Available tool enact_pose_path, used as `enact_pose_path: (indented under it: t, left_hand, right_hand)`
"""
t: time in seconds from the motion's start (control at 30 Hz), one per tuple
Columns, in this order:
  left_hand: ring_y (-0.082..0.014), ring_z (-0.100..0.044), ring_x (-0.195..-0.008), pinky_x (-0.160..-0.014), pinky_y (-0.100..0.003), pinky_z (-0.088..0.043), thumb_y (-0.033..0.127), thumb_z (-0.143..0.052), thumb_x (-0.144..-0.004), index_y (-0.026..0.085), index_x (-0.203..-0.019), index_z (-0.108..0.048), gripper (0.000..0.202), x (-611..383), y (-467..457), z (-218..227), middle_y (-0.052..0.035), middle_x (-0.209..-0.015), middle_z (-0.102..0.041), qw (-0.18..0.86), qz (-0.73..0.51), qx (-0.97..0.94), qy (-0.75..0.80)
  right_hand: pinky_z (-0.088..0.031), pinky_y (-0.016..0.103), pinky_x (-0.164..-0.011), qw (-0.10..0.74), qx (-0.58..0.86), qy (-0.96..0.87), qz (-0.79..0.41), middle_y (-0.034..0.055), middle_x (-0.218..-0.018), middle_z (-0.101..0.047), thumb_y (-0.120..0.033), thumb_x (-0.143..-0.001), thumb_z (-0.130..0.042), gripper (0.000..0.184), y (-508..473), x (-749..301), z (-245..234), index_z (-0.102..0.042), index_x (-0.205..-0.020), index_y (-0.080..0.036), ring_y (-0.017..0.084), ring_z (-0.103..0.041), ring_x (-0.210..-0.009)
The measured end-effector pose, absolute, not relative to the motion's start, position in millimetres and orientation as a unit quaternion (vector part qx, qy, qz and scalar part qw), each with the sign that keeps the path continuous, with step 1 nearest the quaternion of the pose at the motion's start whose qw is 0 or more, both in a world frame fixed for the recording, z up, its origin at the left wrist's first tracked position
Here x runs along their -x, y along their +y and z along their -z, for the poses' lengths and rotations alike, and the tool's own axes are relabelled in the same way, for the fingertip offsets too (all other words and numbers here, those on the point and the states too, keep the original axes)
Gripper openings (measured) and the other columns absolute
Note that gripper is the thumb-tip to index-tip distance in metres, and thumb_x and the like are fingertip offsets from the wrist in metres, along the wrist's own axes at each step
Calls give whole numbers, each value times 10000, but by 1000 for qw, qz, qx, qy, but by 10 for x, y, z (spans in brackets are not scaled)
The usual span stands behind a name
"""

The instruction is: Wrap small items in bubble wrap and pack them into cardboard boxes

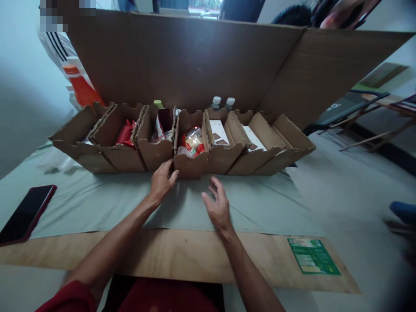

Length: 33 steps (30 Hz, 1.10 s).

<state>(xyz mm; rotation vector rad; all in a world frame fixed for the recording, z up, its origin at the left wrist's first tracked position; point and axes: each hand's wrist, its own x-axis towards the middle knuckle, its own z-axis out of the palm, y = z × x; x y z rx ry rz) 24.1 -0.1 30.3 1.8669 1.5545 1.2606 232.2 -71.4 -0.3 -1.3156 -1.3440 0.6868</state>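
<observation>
Several narrow cardboard bins stand in a row across the cloth. The middle bin (191,167) juts out slightly toward me and holds food in clear and red plastic packaging (194,141). At its lower left front edge is my left hand (161,182), fingers and thumb apart; the fingertips reach the gap beside the neighbouring bin (156,155), and I cannot tell how firmly they touch. My right hand (218,203) hovers over the cloth just right of the middle bin's front, thumb and fingers spread, holding nothing. Red packets (126,133) fill a bin further left.
A tall cardboard panel (195,60) rises behind the bins. Bottle caps (216,100) and an orange bottle (81,86) show there. A phone (27,212) lies at left, a green printed card (313,256) at right on the bare wood edge (182,251). A person in white sleeves (56,47) is at back left.
</observation>
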Motion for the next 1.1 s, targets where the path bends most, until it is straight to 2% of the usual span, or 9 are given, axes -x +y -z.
enact_pose_path:
  t: [0.1,0.23,0.43,0.6,0.73,0.83,0.93,1.0,1.1]
  left_hand:
    - [-194,-637,-792,-823,-373,-558,305,-659,-870,156,-1309,-618,465,-240,39,-321,-63,-975,-685,178,-470,-648,573]
    - [-141,-595,-729,-729,-270,-519,269,-608,-898,195,-1221,-601,331,-332,-70,-293,9,-841,-617,182,-500,-645,549]
    - [-171,-662,-845,-664,-256,-533,206,-594,-853,186,-1124,-649,277,-483,-23,-309,-65,-1015,-674,225,-463,-687,512]
    - [-195,-687,-892,-719,-296,-580,216,-589,-854,208,-1105,-699,274,-232,-361,-284,-75,-1061,-707,237,-438,-717,488]
    - [-221,-719,-952,-813,-349,-613,230,-587,-898,224,-1057,-718,206,137,-862,-147,-87,-1036,-736,235,-442,-705,502]
    - [-242,-734,-1012,-861,-379,-624,253,-587,-929,231,-1050,-724,185,400,-1171,-45,-95,-1057,-753,234,-447,-671,544]
    - [-243,-744,-1017,-859,-370,-630,280,-594,-934,235,-1034,-733,177,633,-1372,-8,-88,-1059,-762,226,-459,-634,580]
    - [-243,-747,-1023,-856,-361,-632,291,-598,-929,240,-1028,-739,180,778,-1460,-11,-80,-1054,-767,214,-469,-620,591]
    - [-247,-753,-999,-841,-364,-638,307,-597,-923,241,-1018,-745,188,959,-1564,-8,-73,-1030,-773,188,-479,-610,603]
  right_hand:
    - [-573,441,-1030,517,556,-586,-284,170,-1469,-577,-334,-904,-590,429,-753,-2354,83,-626,-1306,-191,257,-624,-1286]
    - [-604,410,-954,484,571,-604,-273,159,-1383,-644,-286,-901,-582,318,-834,-2360,148,-702,-1184,-201,246,-672,-1192]
    - [-533,454,-1080,446,572,-640,-255,134,-1309,-698,-278,-900,-577,258,-830,-2368,161,-747,-1084,-216,254,-660,-1230]
    - [-604,382,-916,438,560,-657,-251,111,-1115,-770,-289,-931,-556,249,-839,-2313,-70,-746,-1074,-215,229,-727,-1027]
    - [-596,298,-818,415,513,-709,-249,63,-1037,-781,-296,-964,-528,349,-642,-2008,-624,-682,-1268,-221,171,-725,-837]
    - [-570,301,-853,353,487,-772,-206,43,-1005,-775,-251,-972,-482,533,-284,-1629,-1079,-505,-1504,-212,169,-721,-827]
    - [-555,360,-863,216,527,-811,-134,71,-946,-781,-206,-963,-503,695,116,-1232,-1374,-302,-1628,-183,237,-739,-877]
    - [-546,393,-850,130,569,-808,-88,128,-1000,-784,-201,-971,-520,645,313,-1021,-1460,-364,-1596,-177,295,-746,-942]
    - [-530,392,-849,92,597,-795,-53,171,-1090,-773,-218,-1023,-450,392,436,-838,-1484,-598,-1384,-190,325,-742,-1034]
